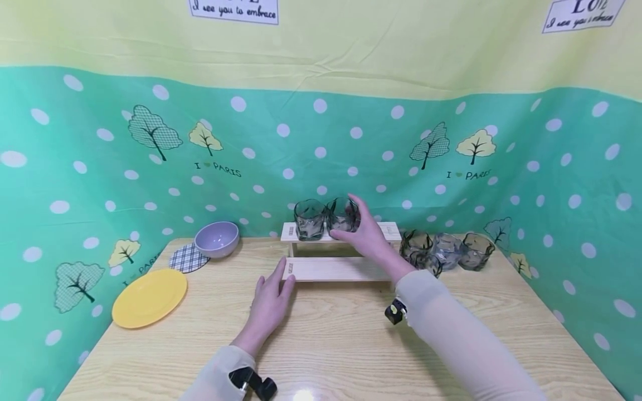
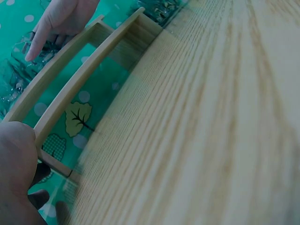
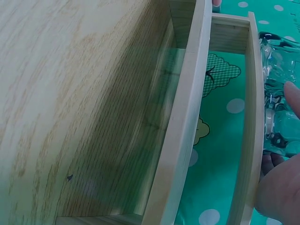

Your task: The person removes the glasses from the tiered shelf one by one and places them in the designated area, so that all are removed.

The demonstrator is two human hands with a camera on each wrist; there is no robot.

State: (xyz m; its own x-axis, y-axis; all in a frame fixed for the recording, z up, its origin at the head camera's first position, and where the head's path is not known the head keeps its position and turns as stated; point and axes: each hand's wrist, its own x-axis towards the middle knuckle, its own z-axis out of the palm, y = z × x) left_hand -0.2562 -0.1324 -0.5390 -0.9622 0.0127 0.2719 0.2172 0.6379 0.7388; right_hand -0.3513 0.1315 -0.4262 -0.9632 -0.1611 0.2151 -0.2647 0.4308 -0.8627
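Observation:
My right hand (image 1: 368, 234) grips a grey clear drinking glass (image 1: 341, 216), thumb in front and fingers around its right side. The glass stands upright at the top tier of a two-tier pale wooden rack (image 1: 341, 269). Close on its left, a matching glass (image 1: 309, 221) stands on the same tier. At the rack's left end, my left hand (image 1: 270, 303) touches the lower board with its fingers extended. The left wrist view has the left thumb (image 2: 16, 136) at the board's front edge. Both glasses show beside the upper board in the right wrist view, the held glass (image 3: 283, 126) partly behind the hand.
Right of the rack, several more glasses (image 1: 446, 249) stand grouped, partly behind my right forearm. On the left are a purple bowl (image 1: 217, 239), a checked round mat (image 1: 186, 258) and a yellow plate (image 1: 149, 298). A patterned curtain (image 1: 321, 133) hangs behind the wooden table (image 1: 331, 345).

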